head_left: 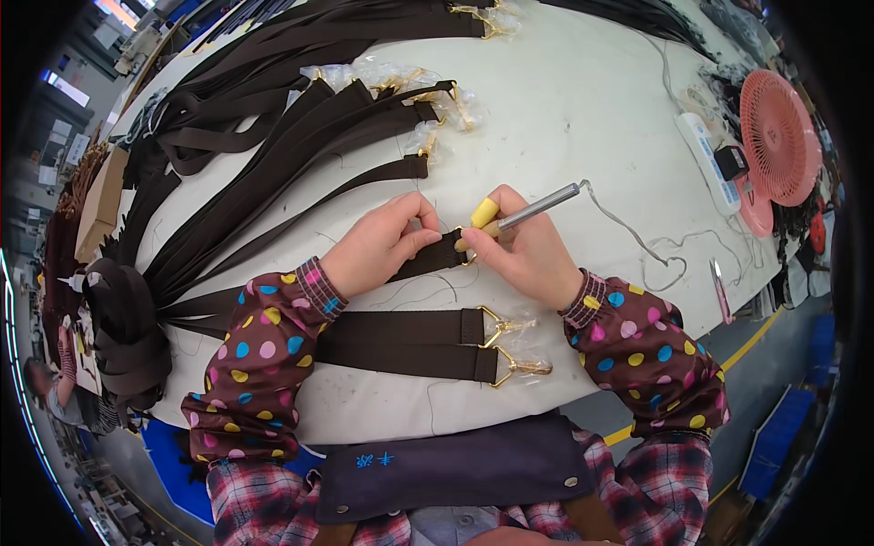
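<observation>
My left hand is closed, thumb and forefinger pinched at the end of a dark brown webbing strap near its gold metal ring. My right hand grips a pen-shaped corded tool with a silver-grey barrel; its tip reaches the same strap end, close to my left fingertips. A yellow sleeve covers one right finger. Nearer to me, two wide straps lie side by side with gold triangular rings and clear-wrapped hooks. The tool's very tip is partly hidden by my fingers.
More straps fan across the white table, bunched in a coil at its left edge. To the right are a power strip, a pink fan, thread snips and the tool's grey cord.
</observation>
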The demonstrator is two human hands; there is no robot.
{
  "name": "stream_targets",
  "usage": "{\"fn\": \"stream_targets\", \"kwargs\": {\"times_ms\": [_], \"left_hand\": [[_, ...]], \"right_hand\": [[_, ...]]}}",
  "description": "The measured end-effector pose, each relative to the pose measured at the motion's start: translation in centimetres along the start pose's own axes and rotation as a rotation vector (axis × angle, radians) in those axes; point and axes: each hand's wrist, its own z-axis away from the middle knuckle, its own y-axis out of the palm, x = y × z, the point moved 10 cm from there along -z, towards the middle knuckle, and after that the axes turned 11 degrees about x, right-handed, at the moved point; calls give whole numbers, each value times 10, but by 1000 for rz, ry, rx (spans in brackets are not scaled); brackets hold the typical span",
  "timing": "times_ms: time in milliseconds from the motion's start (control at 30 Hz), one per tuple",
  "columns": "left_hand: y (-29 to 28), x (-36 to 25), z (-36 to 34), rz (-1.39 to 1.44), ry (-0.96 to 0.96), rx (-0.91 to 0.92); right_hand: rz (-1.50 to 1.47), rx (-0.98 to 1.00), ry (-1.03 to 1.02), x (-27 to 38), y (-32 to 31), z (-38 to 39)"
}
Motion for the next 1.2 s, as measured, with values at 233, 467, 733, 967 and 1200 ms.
{"fn": "stream_targets", "kwargs": {"times_ms": [233, 467, 733, 967, 1200], "left_hand": [[0, 10, -2, 88, -21, -45], [0, 8, -2, 90, -17, -52], [0, 7, -3, 87, -1, -49], [-9, -2, 1, -159, 27, -110], [-7, -3, -3, -210, 54, -98]], "right_hand": [[118, -64, -24, 5, -8, -5], [152, -59, -19, 4, -6, -5], [176, -54, -16, 4, -7, -6], [138, -48, -18, 1, -8, -6], [105, -14, -6, -4, -5, -8]]}}
